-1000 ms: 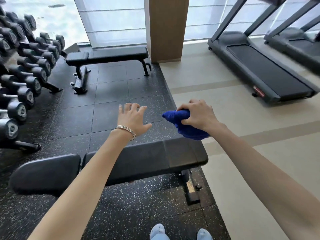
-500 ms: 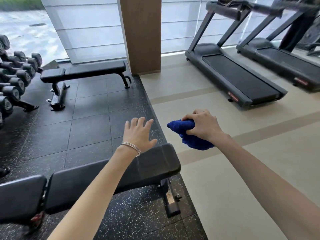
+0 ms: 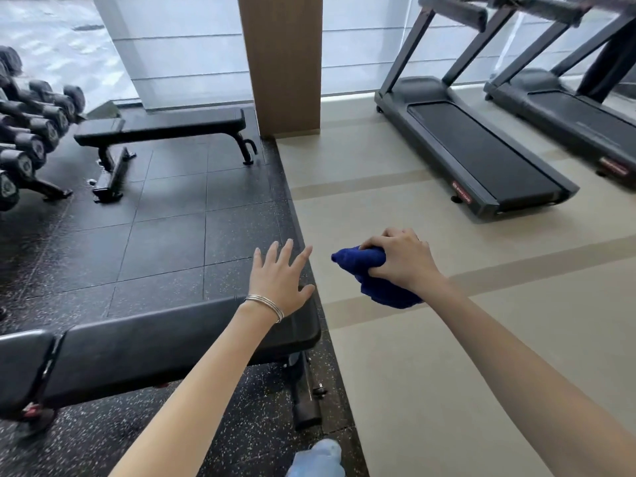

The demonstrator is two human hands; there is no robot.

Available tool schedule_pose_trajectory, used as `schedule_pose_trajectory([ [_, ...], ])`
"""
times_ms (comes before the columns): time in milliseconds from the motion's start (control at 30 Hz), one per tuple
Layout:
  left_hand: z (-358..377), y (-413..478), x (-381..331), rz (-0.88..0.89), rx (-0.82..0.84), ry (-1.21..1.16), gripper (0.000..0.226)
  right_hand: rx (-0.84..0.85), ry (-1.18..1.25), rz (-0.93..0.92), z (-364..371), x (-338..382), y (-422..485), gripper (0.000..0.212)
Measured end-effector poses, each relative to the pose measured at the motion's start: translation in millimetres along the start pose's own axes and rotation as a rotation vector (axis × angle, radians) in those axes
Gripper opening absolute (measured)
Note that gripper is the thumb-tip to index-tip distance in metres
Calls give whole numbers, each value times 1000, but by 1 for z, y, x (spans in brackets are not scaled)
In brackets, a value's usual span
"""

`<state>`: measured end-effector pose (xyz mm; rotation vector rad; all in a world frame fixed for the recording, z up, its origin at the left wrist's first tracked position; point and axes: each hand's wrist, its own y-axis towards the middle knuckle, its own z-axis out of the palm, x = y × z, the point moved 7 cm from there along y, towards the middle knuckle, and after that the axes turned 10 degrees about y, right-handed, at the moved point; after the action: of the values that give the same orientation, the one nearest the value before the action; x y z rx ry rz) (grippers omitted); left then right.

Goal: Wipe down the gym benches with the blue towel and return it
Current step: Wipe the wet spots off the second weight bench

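Beyond the bench [image 3: 165, 342] end, the right grip [image 3: 401, 259] clutches the bunched towel [image 3: 358, 261] over the floor [image 3: 430, 356]; the left grip [image 3: 280, 280] is spread, empty. No wiping seems underway; return remains undone.

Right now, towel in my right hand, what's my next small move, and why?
Probably swing the right hand left and down so the blue towel lands on the near bench pad. The towel is bunched in that grip, off the bench's end over the beige floor, while the left hand is open over the pad's end.
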<state>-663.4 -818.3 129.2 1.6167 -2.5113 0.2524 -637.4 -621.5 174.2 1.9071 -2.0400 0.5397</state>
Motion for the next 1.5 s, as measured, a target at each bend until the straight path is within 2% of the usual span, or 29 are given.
schedule_pose_trajectory([
  [367, -27, 130, -8, -60, -142, -65, 63, 117, -26, -20, 0, -36, 92, 30],
  [533, -29, 180, -9, -50, -110, -29, 64, 89, -28, -58, -17, -40, 149, 31],
  [667, -23, 209, 1, -87, -73, -21, 62, 132, -36, -85, -18, -53, 185, 31],
  [933, -5, 266, 12, -260, -7, -28, 62, 207, -74, -227, -19, -80, 271, 32],
  [1267, -24, 384, -41, -400, 26, -71, 64, 246, -94, -358, -75, -157, 401, 32],
  [1500, -20, 443, -53, -427, 74, -83, 65, 254, -69, -437, -85, -177, 470, 31],
])
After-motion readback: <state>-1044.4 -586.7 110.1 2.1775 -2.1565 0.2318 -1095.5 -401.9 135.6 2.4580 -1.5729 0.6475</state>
